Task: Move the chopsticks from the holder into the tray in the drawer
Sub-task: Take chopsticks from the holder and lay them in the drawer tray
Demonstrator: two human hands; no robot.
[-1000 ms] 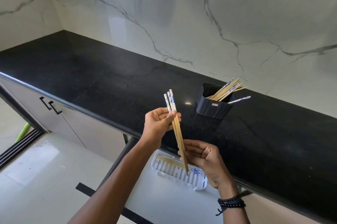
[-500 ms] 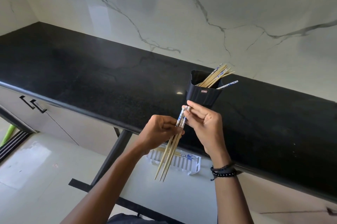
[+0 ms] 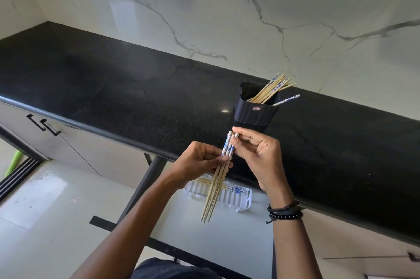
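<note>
My left hand grips a small bundle of bamboo chopsticks with blue-and-white tops, tips pointing down. My right hand touches the bundle's top ends with its fingertips. Behind the hands, a black holder stands on the black countertop with several more chopsticks leaning out to the right. Below the counter edge, a white slotted tray lies in the open drawer with a few chopsticks lying across it. The held bundle hangs in front of the tray's left part.
A marble wall backs the counter. Cabinet doors with black handles sit at the left below the counter. The pale drawer floor spreads under the tray. A green object shows at the far left edge. My right wrist wears black bead bracelets.
The bundle swung from tilted up in my left hand to tips down. My right hand rose from below the sticks to their top ends. The camera view shifted slightly.
</note>
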